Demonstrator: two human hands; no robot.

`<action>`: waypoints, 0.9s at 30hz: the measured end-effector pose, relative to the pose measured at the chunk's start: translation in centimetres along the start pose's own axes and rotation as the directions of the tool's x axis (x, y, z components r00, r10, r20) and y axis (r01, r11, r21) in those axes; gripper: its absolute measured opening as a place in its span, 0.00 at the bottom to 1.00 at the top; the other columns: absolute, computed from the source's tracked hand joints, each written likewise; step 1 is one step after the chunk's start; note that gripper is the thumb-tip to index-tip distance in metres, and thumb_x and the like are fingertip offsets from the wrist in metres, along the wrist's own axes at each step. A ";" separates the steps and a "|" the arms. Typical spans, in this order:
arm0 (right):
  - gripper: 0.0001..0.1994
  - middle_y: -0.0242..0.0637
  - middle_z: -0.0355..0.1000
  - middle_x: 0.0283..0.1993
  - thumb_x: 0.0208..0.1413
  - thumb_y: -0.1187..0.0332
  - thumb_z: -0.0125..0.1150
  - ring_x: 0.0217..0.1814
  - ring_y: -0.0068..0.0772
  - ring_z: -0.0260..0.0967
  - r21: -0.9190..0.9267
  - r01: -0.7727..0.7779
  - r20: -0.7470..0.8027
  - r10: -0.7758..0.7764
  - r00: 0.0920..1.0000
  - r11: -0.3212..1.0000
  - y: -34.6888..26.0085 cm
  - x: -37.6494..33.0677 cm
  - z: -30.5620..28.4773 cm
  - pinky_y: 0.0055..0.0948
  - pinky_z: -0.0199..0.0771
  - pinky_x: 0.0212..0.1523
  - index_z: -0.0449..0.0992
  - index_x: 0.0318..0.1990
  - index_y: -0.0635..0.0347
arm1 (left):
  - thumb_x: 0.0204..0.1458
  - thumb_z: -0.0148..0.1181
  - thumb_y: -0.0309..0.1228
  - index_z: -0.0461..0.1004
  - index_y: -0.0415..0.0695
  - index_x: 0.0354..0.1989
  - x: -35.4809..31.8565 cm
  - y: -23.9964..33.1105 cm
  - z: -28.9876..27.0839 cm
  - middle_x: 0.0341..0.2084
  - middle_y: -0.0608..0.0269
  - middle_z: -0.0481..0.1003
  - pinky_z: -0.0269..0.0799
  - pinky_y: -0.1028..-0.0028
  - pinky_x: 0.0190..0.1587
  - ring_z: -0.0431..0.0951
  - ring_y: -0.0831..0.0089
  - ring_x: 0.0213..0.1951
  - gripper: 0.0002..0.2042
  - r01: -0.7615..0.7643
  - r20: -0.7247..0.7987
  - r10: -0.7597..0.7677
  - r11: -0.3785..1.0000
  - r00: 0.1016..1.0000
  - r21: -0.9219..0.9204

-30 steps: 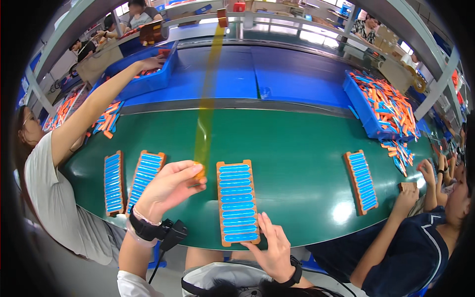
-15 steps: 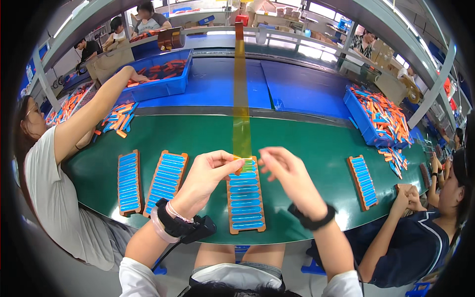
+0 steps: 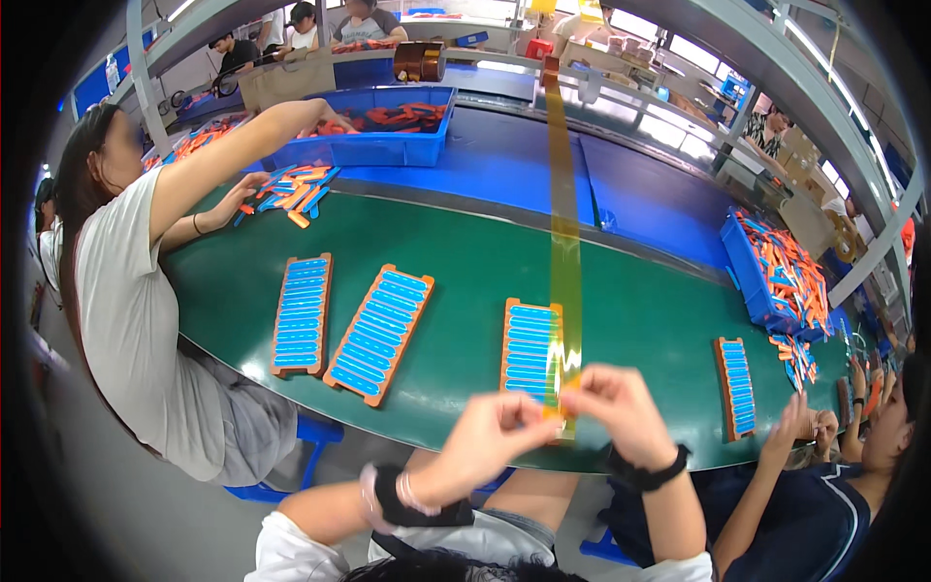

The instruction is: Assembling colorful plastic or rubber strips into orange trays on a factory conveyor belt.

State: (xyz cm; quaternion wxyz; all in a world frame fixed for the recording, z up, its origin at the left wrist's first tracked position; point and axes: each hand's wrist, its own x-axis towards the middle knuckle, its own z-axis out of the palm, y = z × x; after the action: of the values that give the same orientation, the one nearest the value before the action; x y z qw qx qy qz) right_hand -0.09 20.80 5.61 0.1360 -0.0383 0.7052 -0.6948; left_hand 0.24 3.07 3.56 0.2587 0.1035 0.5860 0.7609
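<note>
Left fingers (image 3: 533,433) and right fingers (image 3: 588,400) pinch amber tape (image 3: 564,218) over a green table (image 3: 655,330), grey framing (image 3: 878,242) beyond.

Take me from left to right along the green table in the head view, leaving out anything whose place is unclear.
Leftmost slotted tray, slanted slotted tray, middle slotted tray, wearer's right hand, rightmost slotted tray, co-worker's raised hand.
</note>
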 end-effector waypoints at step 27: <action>0.08 0.36 0.70 0.28 0.40 0.74 0.64 0.31 0.24 0.64 -0.239 0.098 -0.065 -0.117 0.991 0.966 4.5 -4.1 1.4 0.21 0.65 0.33 0.74 0.30 0.67 | 0.32 0.63 0.26 0.65 0.33 0.47 -4.0 -6.8 0.1 0.50 0.58 0.65 0.55 0.66 0.46 0.62 0.61 0.42 0.28 -0.069 -0.092 0.515 0.284 0.852 0.956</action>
State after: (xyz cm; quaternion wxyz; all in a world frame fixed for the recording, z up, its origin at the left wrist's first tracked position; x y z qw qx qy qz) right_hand 4.75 20.55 1.72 0.0647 -0.0648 0.7842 -0.6138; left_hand 5.52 2.27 -2.22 -0.1161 0.1878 0.9188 0.3271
